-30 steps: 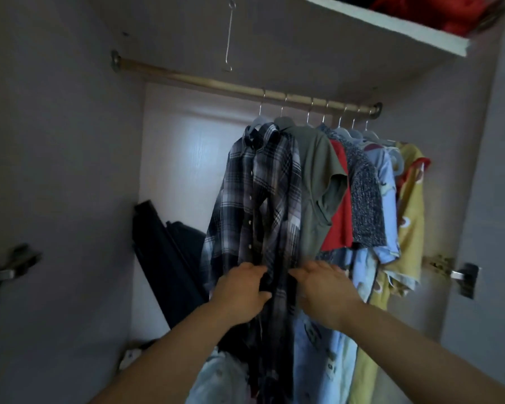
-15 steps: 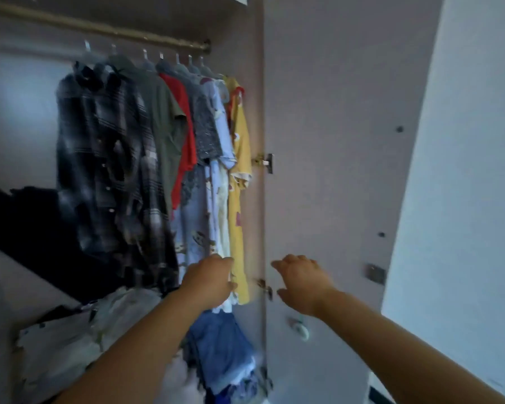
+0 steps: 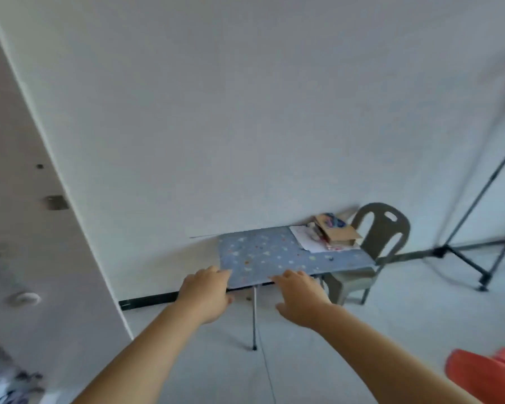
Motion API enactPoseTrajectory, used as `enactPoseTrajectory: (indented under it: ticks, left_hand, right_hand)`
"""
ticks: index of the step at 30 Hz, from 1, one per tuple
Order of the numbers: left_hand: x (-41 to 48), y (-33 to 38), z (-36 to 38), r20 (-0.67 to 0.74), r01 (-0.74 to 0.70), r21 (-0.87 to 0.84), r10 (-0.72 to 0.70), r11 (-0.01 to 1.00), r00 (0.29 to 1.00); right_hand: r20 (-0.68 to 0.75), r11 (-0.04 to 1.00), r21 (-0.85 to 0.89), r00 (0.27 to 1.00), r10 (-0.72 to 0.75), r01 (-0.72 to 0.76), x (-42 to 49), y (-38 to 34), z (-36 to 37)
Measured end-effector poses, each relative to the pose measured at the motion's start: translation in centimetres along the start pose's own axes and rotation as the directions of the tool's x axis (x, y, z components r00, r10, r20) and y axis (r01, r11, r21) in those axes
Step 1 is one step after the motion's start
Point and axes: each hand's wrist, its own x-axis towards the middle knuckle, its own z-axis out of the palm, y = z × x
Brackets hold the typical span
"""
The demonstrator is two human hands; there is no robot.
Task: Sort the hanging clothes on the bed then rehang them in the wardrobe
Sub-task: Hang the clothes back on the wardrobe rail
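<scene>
Gone from view: hanging clothes. Left hand (image 3: pixel 206 295), right hand (image 3: pixel 301 298): both empty, fingers loosely spread. Beyond fingertips: small table (image 3: pixel 277 255), chair (image 3: pixel 376 246).

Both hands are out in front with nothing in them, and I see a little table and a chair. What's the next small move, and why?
Probably keep turning right, toward the orange fabric at the lower right edge, possibly the bed. The left hand and right hand are empty, and no hanging clothes appear here; only a wardrobe door edge shows at left.
</scene>
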Motion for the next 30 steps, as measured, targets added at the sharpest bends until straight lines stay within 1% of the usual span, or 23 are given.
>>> enactPoseTrajectory:
  ticks: [2, 4, 7, 9, 12, 16, 19, 23, 26, 30]
  left_hand:
    - [1.2, 8.0, 0.8, 0.033, -0.144, -0.002, 0.144, 0.990, 0.989]
    - [1.6, 16.2, 1.5, 0.063, -0.270, 0.007, 0.269, 0.963, 0.961]
    - [0.7, 29.0, 2.6, 0.099, -0.459, 0.012, 0.456, 0.888, 0.885]
    - [-1.2, 37.6, 3.6, 0.114, -0.569, 0.034, 0.563, 0.822, 0.819]
    - [-5.5, 50.5, 5.4, 0.143, -0.692, 0.036, 0.681, 0.721, 0.718]
    - [-12.1, 66.5, 7.8, 0.189, -0.855, 0.081, 0.834, 0.512, 0.518]
    - [-17.4, 76.3, 9.5, 0.208, -0.928, 0.064, 0.905, 0.366, 0.371]
    - [-23.7, 86.6, 11.9, 0.261, -0.983, 0.047, 0.947, 0.178, 0.185]
    - [-27.1, 93.1, 13.9, 0.313, -0.998, 0.036, 0.947, 0.061, 0.069]
    - [-29.4, 101.3, 16.8, 0.347, -0.998, 0.003, 0.936, -0.070, -0.064]
  right_hand:
    - [-0.009, 0.989, 0.012, 0.989, 0.150, -0.150, -5.3, 6.1, -0.2]
    - [-0.033, 0.958, 0.023, 0.957, 0.287, -0.287, -11.1, 11.9, -0.4]
    - [-0.062, 0.887, 0.064, 0.885, 0.462, -0.458, -21.1, 19.9, -0.7]
    - [-0.065, 0.819, 0.090, 0.817, 0.573, -0.567, -28.4, 24.7, -0.6]
    - [-0.055, 0.693, 0.127, 0.692, 0.719, -0.710, -39.6, 31.1, -0.1]
    - [-0.043, 0.508, 0.156, 0.508, 0.860, -0.847, -53.9, 37.7, 1.0]
    - [-0.032, 0.351, 0.164, 0.350, 0.936, -0.922, -63.4, 41.5, 1.7]
    - [0.007, 0.166, 0.190, 0.170, 0.985, -0.968, -73.6, 45.3, 2.7]
    - [0.027, 0.056, 0.215, 0.063, 0.998, -0.975, -79.5, 47.8, 4.0]
    - [0.102, -0.095, 0.221, -0.073, 0.992, -0.971, -85.7, 51.8, 6.1]
